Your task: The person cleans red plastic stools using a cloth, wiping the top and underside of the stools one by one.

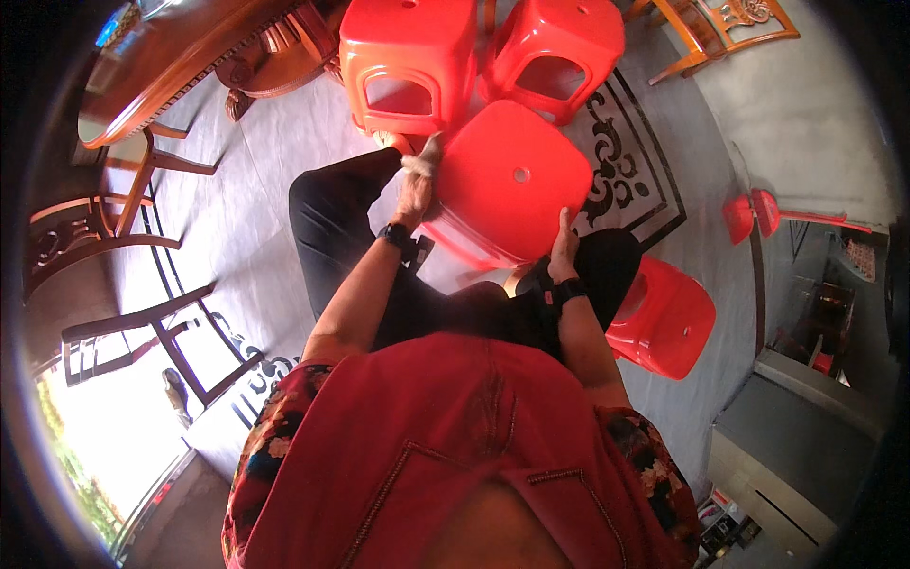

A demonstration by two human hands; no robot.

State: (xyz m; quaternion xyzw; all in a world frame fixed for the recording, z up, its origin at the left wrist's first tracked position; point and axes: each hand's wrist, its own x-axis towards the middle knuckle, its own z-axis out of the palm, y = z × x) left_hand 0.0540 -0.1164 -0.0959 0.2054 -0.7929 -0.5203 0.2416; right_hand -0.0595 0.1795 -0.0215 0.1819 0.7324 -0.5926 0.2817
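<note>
A red plastic stool [490,192] with a round hole in its seat is tilted between my knees. My left hand [418,186] is at its left edge, with a pale cloth or wrapping [418,166] about the fingers; I cannot tell which. On the right, my right hand [565,249] grips the seat's rim, its thumb lying on top and the other fingers hidden beneath. Two more red stools stand just beyond, one on the left [409,50] and one on the right [561,50]. Another red stool [665,320] is beside my right leg.
A carved wooden table [185,57] and wooden chairs [121,220] line the left side. Another wooden chair [711,35] is at the far right. A red dustpan [739,219] is near the right wall. At lower right is a grey-topped cabinet [796,427].
</note>
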